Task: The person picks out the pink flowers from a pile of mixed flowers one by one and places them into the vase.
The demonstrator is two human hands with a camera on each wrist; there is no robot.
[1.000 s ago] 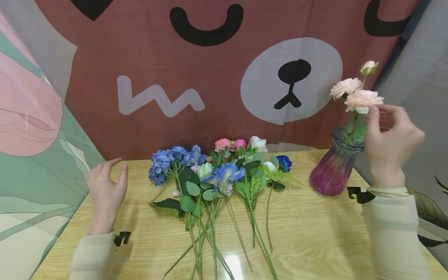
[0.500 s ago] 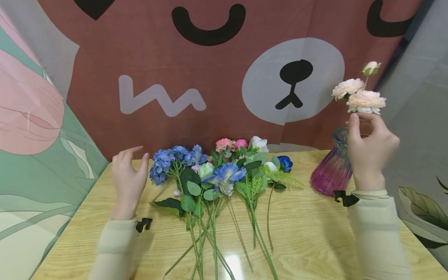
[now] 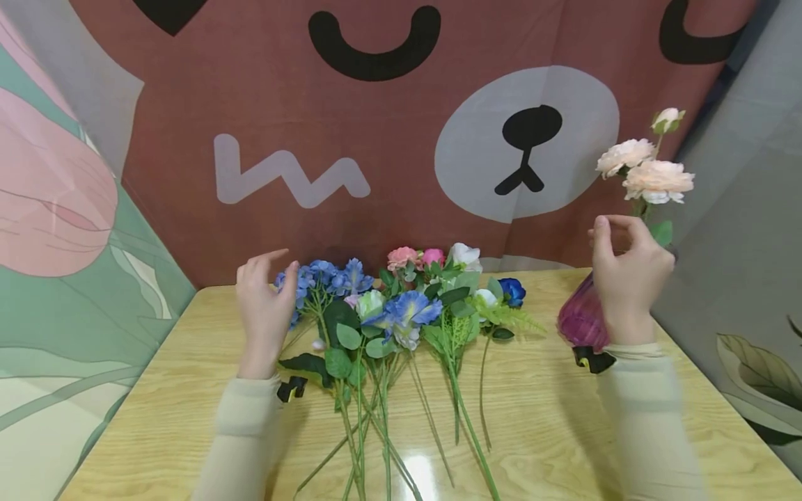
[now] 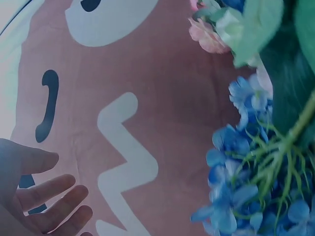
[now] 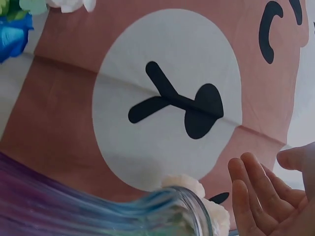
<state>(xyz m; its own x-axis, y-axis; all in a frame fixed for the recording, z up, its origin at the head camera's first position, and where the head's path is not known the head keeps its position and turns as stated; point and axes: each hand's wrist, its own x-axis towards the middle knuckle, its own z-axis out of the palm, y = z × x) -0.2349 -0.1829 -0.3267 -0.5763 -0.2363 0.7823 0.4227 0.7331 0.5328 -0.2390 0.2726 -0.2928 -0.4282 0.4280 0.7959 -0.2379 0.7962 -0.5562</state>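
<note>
My right hand hovers in front of the vase, fingers loosely bent and holding nothing; the right wrist view shows gaps between the fingers. Partly hidden behind it is the ribbed glass vase, purple-pink below and bluish at the rim. Pale peach flowers with a bud rise above the vase. My left hand is raised in front of the blue hydrangea, thumb and fingers apart, holding nothing. In the left wrist view the hydrangea lies apart from the fingers.
Several artificial flowers lie mid-table, among them a blue-violet bloom, a pink flower, a white flower and a dark blue flower. Their green stems reach toward the front. A bear-print cloth hangs behind the wooden table.
My right hand has moved left and down, away from the peach flowers, and now crosses in front of the vase. My left hand has moved right toward the hydrangea. The vase stays put.
</note>
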